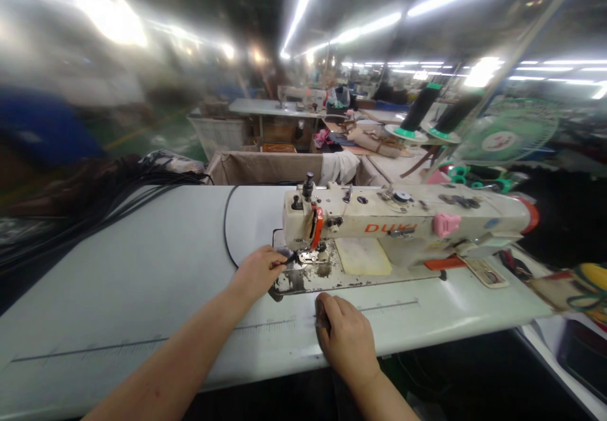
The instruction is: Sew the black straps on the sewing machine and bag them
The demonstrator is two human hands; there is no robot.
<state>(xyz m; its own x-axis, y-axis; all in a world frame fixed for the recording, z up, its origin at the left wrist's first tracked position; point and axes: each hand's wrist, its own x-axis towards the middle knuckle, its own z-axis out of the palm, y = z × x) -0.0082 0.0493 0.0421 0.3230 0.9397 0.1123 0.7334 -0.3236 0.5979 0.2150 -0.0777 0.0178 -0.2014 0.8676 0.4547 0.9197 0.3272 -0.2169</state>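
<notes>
A cream industrial sewing machine head (pixel 403 215) with a red "DUKI"-style label stands on a pale grey work table (pixel 142 282). My left hand (pixel 258 274) is at the machine's presser foot (pixel 303 258), pinching a thin black cord (pixel 226 231). That cord runs back in a wide loop across the tabletop. My right hand (pixel 346 339) rests on the table in front of the machine's oily metal needle plate (pixel 303 282). Its fingers close on a small dark piece (pixel 322 317), partly hidden by the hand.
A heap of black cords (pixel 142 184) lies on the table's far left. A printed ruler line (pixel 265 326) runs along the near edge. Thread cones (pixel 420 108) and a green fan (pixel 502 131) stand behind the machine. Fabric-lined bins and further sewing tables lie beyond.
</notes>
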